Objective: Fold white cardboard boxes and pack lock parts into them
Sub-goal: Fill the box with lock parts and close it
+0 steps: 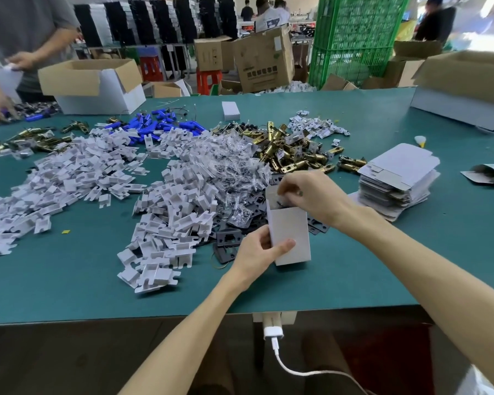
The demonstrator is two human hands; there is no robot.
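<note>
A small white cardboard box (290, 235) stands upright on the green table (69, 280), its top open. My left hand (258, 252) grips its lower left side, thumb across the front. My right hand (308, 195) hovers over the open top with its fingers curled down into the box, and what they hold is hidden. Around the box lie piles of lock parts: white plastic pieces (166, 223), clear bags of small parts (228, 163), black plates (228, 240), brass latches (291, 155) and blue cylinders (154, 125). To the right sits a stack of flat white box blanks (397, 178).
One folded white box (230, 110) stands farther back. Large open cartons sit at the back left (97, 86) and back right (462, 89). Another person's hands (0, 106) work at the far left. A white charger and cable (274, 334) hang under the table's near edge.
</note>
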